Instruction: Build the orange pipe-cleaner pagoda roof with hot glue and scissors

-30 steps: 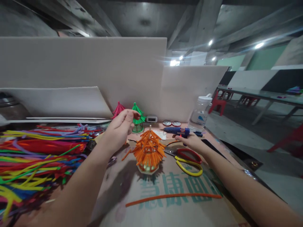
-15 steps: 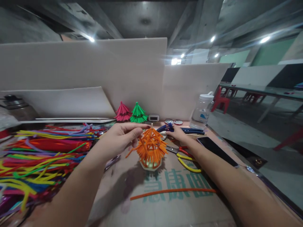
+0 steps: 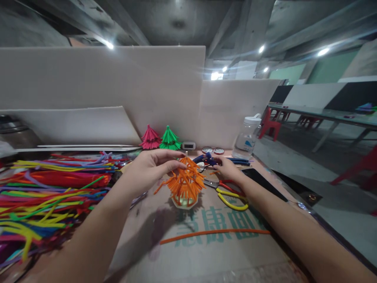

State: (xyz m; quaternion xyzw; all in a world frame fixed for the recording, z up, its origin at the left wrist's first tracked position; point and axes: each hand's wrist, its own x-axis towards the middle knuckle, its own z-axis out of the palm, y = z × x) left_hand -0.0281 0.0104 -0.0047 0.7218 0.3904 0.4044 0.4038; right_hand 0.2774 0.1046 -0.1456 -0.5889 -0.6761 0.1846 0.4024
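An orange pipe-cleaner tree (image 3: 188,181) stands on a pale base in the middle of the table. My left hand (image 3: 153,167) is at its upper left, thumb and fingers closed on the top part. To the right, my right hand (image 3: 226,169) is beside the blue-handled tool (image 3: 203,158), fingers bent, a small orange piece at the fingertips. Scissors (image 3: 231,194) with red and yellow handles lie below that hand. One long orange pipe cleaner (image 3: 215,232) lies in front of the tree.
Many coloured pipe cleaners (image 3: 53,196) cover the left side. Behind stand a pink tree (image 3: 150,138), a green tree (image 3: 170,139) and a small white display (image 3: 188,146). On the right are a water bottle (image 3: 246,139) and a black phone (image 3: 263,184).
My left thumb and fingers have closed in on the orange tree's top. My right hand has shifted slightly off the blue-handled tool, and an orange piece now shows at its fingertips. The view has shifted slightly.
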